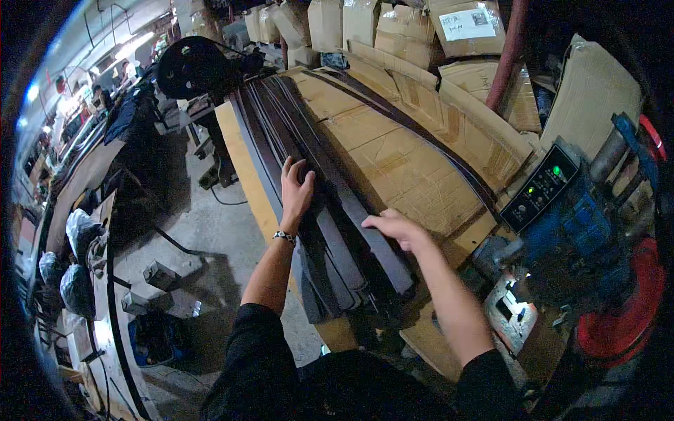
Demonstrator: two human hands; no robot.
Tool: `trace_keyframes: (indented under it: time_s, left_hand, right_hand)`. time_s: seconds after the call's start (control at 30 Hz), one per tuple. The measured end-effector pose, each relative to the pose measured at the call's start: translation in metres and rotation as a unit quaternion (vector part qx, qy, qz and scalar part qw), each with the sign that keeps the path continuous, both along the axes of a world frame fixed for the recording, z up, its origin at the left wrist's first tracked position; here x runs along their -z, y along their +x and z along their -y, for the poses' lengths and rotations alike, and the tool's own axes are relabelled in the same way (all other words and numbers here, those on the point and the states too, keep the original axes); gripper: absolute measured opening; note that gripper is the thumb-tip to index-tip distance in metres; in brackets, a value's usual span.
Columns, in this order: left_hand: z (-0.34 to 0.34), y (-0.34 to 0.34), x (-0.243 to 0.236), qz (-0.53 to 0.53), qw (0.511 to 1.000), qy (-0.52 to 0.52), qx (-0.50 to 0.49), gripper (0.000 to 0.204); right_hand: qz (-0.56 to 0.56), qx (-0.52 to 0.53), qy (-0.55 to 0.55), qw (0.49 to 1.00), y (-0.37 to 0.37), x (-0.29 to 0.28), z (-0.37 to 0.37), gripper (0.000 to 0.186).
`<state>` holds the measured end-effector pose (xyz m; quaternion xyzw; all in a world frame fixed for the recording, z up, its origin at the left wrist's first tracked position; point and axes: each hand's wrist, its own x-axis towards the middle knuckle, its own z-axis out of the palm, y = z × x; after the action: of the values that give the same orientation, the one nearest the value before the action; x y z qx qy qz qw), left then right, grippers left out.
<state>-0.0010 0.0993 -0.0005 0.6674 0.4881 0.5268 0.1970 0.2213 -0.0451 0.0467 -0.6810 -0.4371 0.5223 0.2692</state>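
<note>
Long dark grey-brown strips [335, 235], seemingly cloth, lie in a thick bundle lengthwise on a cardboard-covered table. My left hand [296, 191], with a patterned bracelet at its wrist, is curled over the middle of the bundle; a dark strip shows between its thumb and fingers. Farther right and nearer to me, my right hand [399, 230] has its thumb and fingers together at the edge of the rightmost strip. Its fingertips are partly hidden. The strips' near ends lie uneven and slightly fanned.
A blue machine with a control panel [539, 188] and a red wheel [625, 309] stands close on the right. Loose dark strips [421, 133] curve along the cardboard [393, 165]. A black disc [198, 68] stands at the table's far left end. Cardboard boxes [407, 31] line the back.
</note>
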Motion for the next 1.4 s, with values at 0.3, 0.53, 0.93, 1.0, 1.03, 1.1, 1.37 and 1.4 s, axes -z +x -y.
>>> trace_keyframes:
  time_s: [0.3,0.53,0.93,1.0,1.03,1.1,1.37,1.4]
  left_hand:
    - [-0.003,-0.006,0.004,-0.051,0.997,0.037,-0.033,0.04]
    - [0.001,0.001,0.006,-0.07,0.996,0.038,-0.045,0.041]
    - [-0.007,-0.011,0.006,-0.061,0.996,0.045,-0.037,0.038]
    - [-0.003,-0.008,0.004,-0.051,0.997,0.051,-0.036,0.037]
    - [-0.003,-0.009,0.002,-0.048,0.997,0.055,-0.034,0.037]
    - [0.0,-0.011,-0.002,-0.112,0.991,0.044,-0.05,0.036]
    - [0.1,0.044,-0.088,0.174,0.838,-0.452,0.251,0.084]
    - [0.103,0.052,-0.082,0.263,0.789,-0.452,0.323,0.089]
  right_hand:
    - [0.42,-0.082,0.143,0.892,-0.045,0.0,0.013,0.072]
    - [0.207,-0.053,0.097,0.972,-0.025,0.006,0.01,0.083]
    - [0.02,-0.024,0.019,0.999,-0.005,-0.042,0.01,0.062]
    - [-0.141,-0.033,0.009,0.989,0.019,-0.049,0.008,0.045]
    - [-0.21,-0.023,0.01,0.977,0.025,-0.055,0.01,0.043]
    - [-0.222,-0.04,0.011,0.974,0.039,-0.05,0.004,0.042]
    - [-0.237,-0.044,0.019,0.97,0.041,-0.078,0.004,0.044]
    - [-0.289,-0.064,0.033,0.954,0.036,-0.077,0.002,0.044]
